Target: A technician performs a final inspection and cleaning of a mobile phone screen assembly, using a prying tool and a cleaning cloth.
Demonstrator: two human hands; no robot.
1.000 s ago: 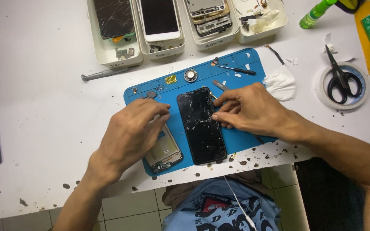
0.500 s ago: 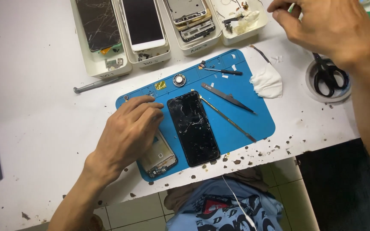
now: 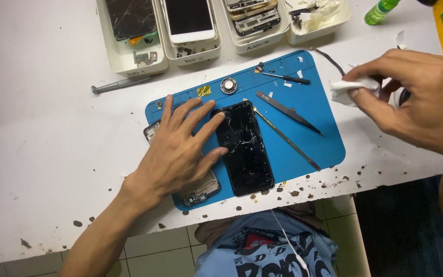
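Everything here is placed off the blue mat (image 3: 308,138) at the middle of the white table (image 3: 52,128). Out past the mat's left edge, toward the far side, a grey screwdriver (image 3: 121,83) lies alone. On the mat's left part the left hand (image 3: 178,149) is spread flat, palm down, fingers wide, closed on nothing; it covers a bare phone frame (image 3: 199,191) whose end pokes out at the mat's near edge. Its fingertips rest on the left rim of the cracked black phone (image 3: 244,149), which lies flat at the mat's centre, long side running away from the person.

That screen is webbed with cracks, so I'd judge it light, stiff and brittle, slick on its face, sharp where it is splintered. Best taken by the two long edges, not pressed in the middle.

Right of the phone on the mat lie a thin metal pry tool (image 3: 288,139) and black tweezers (image 3: 289,111), apart from each other. Beyond the mat's right edge the right hand (image 3: 416,105) hovers, thumb and fingers pinched on a crumpled white tissue (image 3: 345,91).
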